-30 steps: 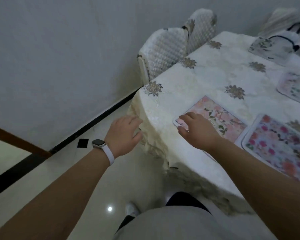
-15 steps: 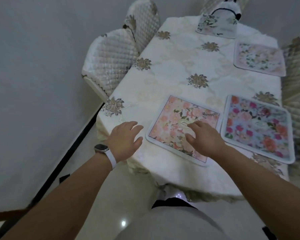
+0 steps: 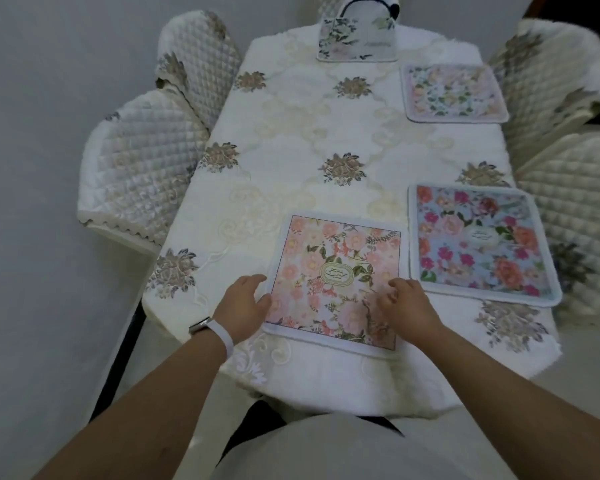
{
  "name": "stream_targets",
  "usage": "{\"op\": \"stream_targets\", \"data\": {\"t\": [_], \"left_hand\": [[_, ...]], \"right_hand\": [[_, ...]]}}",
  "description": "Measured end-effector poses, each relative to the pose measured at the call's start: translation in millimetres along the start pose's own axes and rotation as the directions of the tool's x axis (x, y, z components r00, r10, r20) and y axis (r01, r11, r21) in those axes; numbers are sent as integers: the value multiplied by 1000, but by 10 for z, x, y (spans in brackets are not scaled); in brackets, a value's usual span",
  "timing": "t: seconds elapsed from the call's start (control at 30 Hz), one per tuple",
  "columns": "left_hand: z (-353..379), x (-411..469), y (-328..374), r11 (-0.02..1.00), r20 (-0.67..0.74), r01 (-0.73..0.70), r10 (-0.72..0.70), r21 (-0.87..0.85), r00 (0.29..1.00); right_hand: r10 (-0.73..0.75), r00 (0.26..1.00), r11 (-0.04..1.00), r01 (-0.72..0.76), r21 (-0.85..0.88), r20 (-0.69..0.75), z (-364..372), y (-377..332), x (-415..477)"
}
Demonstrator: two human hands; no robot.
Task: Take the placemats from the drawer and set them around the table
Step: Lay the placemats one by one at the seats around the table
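Observation:
A pink floral placemat point(image 3: 336, 268) lies flat at the near end of the table point(image 3: 291, 140), which wears a cream embroidered cloth. My left hand point(image 3: 244, 308), with a white watch band on its wrist, touches the mat's left edge with fingers spread. My right hand point(image 3: 407, 306) rests on the mat's near right part, fingers loosely curled. A blue floral placemat point(image 3: 478, 240) lies to the right. Farther back on the right is a pale floral placemat point(image 3: 452, 93). Another pale placemat point(image 3: 355, 43) lies at the far end.
Quilted chairs stand along both sides: two on the left point(image 3: 136, 161) point(image 3: 198, 57) and two on the right point(image 3: 551, 81) point(image 3: 579, 202). A grey wall point(image 3: 49, 98) runs close along the left. A dark-edged chair back point(image 3: 368, 1) shows at the far end.
The view has swung to face the table head-on. My left hand has come in from beside the table to the pink mat's left edge, and my right hand has shifted to its near right part.

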State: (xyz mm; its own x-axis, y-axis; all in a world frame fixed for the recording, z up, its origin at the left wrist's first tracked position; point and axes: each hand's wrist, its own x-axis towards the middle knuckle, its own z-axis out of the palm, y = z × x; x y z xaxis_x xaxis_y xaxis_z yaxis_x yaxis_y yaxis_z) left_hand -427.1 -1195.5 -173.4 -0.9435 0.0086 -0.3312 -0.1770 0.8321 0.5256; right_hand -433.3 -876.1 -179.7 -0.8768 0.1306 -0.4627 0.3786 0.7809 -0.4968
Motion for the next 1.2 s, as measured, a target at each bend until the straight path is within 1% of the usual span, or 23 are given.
{"op": "stream_targets", "data": {"t": [0.07, 0.17, 0.27, 0.33, 0.43, 0.53, 0.6, 0.67, 0.73, 0.83, 0.93, 1.1, 1.2], "left_hand": [[62, 138, 26, 994, 38, 73, -70, -85, 997], [156, 296, 70, 971, 101, 140, -122, -193, 987], [212, 441, 96, 942, 101, 201, -180, -269, 978], [225, 528, 95, 937, 99, 227, -208, -267, 973], [227, 639, 83, 952, 119, 243, -223, -186, 967], [234, 707, 50, 952, 143, 258, -235, -164, 961], [238, 733, 32, 954, 136, 243, -221, -174, 966], [233, 753, 16, 949, 118, 250, -231, -190, 966], [225, 750, 10, 940, 129, 262, -238, -217, 963], [242, 724, 15, 920, 147, 270, -237, -284, 960], [269, 670, 63, 889, 129, 263, -231, -375, 964], [305, 531, 183, 779, 125, 317, -298, -541, 946], [300, 455, 229, 749, 106, 311, -310, -585, 945]], "right_hand": [[90, 996, 990, -87, 107, -21, 57, 27, 16], [206, 977, 940, -181, 289, -58, 129, 60, 12], [307, 949, 869, -249, 428, -73, 167, 91, 12], [342, 937, 820, -257, 511, -76, 190, 101, 19], [377, 923, 772, -267, 577, -77, 178, 100, 63], [412, 910, 731, -297, 614, -51, 160, 99, 105], [407, 913, 735, -301, 607, -40, 164, 98, 118], [406, 913, 740, -305, 600, -36, 176, 103, 128], [404, 914, 739, -305, 601, -34, 180, 112, 137], [381, 924, 753, -297, 587, -23, 164, 127, 142], [346, 938, 767, -273, 581, -16, 151, 159, 141], [275, 961, 783, -199, 590, -40, 109, 169, 112], [228, 972, 802, -155, 576, -56, 67, 164, 116]]}}
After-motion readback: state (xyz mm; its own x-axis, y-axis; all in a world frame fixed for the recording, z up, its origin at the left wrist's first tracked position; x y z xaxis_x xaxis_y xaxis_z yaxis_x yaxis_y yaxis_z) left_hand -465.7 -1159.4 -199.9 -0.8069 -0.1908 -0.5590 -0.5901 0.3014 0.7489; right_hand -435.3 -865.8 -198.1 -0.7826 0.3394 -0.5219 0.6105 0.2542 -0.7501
